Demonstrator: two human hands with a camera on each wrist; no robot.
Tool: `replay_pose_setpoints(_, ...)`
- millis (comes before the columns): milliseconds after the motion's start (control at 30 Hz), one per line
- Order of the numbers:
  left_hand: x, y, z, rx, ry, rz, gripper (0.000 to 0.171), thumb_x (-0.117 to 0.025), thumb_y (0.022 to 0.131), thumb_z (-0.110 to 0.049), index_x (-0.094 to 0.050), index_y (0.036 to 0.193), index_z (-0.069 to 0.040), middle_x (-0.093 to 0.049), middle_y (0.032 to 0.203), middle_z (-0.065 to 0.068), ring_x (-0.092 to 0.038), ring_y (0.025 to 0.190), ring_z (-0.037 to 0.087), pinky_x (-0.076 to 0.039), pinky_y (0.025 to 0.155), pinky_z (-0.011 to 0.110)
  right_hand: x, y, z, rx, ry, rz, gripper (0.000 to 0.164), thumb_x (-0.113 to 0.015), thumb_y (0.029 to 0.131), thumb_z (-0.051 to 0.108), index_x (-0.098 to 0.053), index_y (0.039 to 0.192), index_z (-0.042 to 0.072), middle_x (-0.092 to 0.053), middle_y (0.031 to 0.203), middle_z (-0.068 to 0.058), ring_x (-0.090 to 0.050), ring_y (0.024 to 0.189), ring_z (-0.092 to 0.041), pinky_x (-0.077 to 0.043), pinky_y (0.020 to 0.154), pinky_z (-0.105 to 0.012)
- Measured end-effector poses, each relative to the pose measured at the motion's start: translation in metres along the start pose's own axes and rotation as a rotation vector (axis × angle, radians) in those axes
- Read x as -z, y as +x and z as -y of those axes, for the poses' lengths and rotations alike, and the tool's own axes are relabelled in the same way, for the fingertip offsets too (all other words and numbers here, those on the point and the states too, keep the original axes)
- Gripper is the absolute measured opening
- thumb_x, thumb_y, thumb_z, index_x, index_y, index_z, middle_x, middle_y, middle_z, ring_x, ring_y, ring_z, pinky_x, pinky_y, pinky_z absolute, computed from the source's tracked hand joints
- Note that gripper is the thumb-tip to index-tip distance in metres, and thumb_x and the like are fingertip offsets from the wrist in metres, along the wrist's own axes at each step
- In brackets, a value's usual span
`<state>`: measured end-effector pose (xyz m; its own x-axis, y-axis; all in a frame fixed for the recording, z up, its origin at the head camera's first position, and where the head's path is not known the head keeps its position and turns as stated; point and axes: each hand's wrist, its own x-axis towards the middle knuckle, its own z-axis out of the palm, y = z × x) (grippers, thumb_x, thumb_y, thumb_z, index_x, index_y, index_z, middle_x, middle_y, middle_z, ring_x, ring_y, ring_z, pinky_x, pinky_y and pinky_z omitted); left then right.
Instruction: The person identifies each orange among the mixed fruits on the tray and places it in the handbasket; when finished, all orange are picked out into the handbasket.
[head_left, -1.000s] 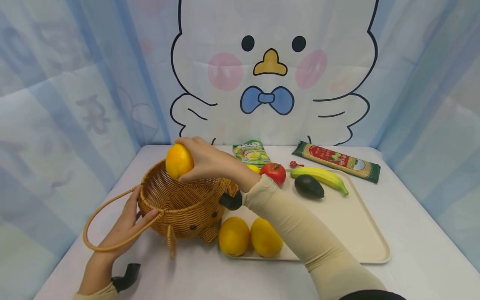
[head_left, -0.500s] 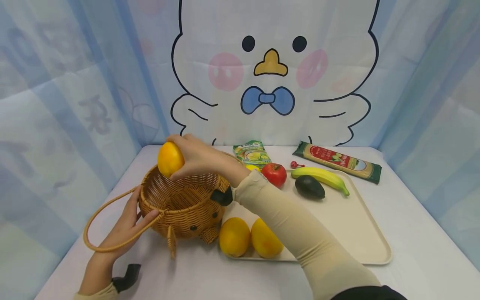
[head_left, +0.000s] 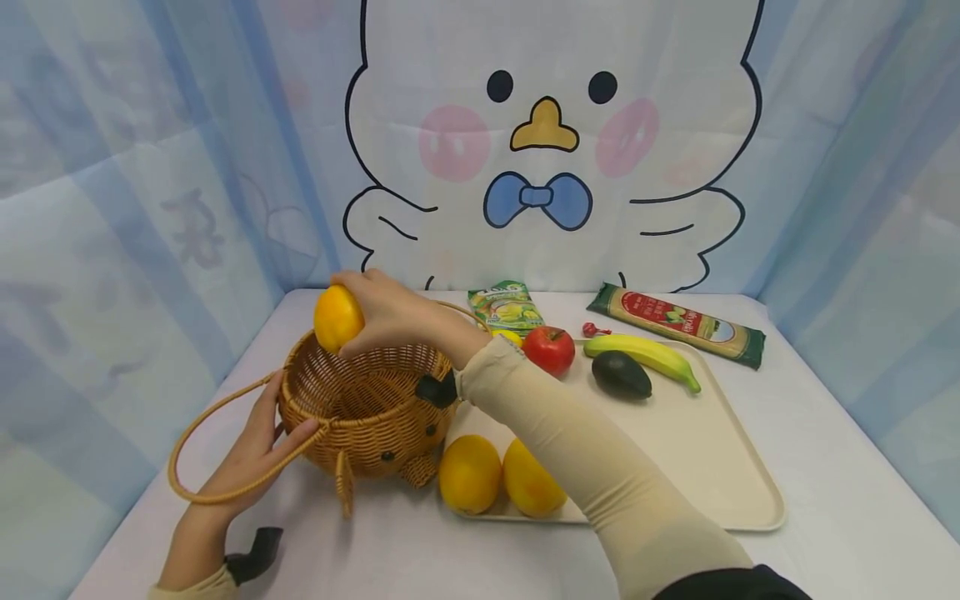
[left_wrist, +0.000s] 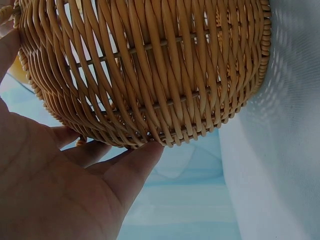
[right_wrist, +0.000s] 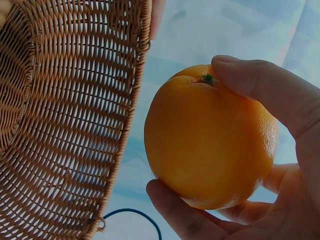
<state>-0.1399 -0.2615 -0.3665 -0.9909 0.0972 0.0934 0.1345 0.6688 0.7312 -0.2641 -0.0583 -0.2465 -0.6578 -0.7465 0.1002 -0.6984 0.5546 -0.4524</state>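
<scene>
In my right hand (head_left: pixel 393 315) I hold an orange-yellow mango (head_left: pixel 337 318) above the far rim of a brown wicker basket (head_left: pixel 375 442). The right wrist view shows the thumb near the green stem of the mango (right_wrist: pixel 207 140) and the fingers underneath, with the basket's woven wall (right_wrist: pixel 85 110) to the left. My left hand (head_left: pixel 251 454) rests against the basket's left side, under its loop handle (head_left: pixel 180 475). Its fingers (left_wrist: pixel 132 170) lie mostly straight on the wicker in the left wrist view. The basket has an animal face on its front.
A beige tray (head_left: pixel 697 450) holds two mangoes (head_left: pixel 470 475), a red apple (head_left: pixel 549 350), a banana (head_left: pixel 645 354) and a dark green avocado (head_left: pixel 621 374). Behind it lie a green snack bag (head_left: pixel 506 308), a small red lollipop (head_left: pixel 591 330) and a long green-and-tan packet (head_left: pixel 678 325).
My right hand has carried the mango a little to the left over the basket, then barely moved in the last half second. My left hand stays in place.
</scene>
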Motion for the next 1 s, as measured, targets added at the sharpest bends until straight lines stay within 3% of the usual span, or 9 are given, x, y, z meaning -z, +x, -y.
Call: replay_pose_setpoints(1000, 0.001, -0.001, -0.001, -0.004, 0.002, -0.011, 0.088, -0.051, 0.096, -0.035, 0.016, 0.150, -0.016, 0.012, 0.158, 0.016, 0.001, 0.145, 0.042, -0.025, 0.105, 0.071, -0.019, 0.019, -0.012, -0.006, -0.045, 0.123, 0.088, -0.077, 0.073, 0.033, -0.030, 0.145, 0.016, -0.047, 0.129, -0.010, -0.051, 0.101, -0.014, -0.048, 0.075, -0.021)
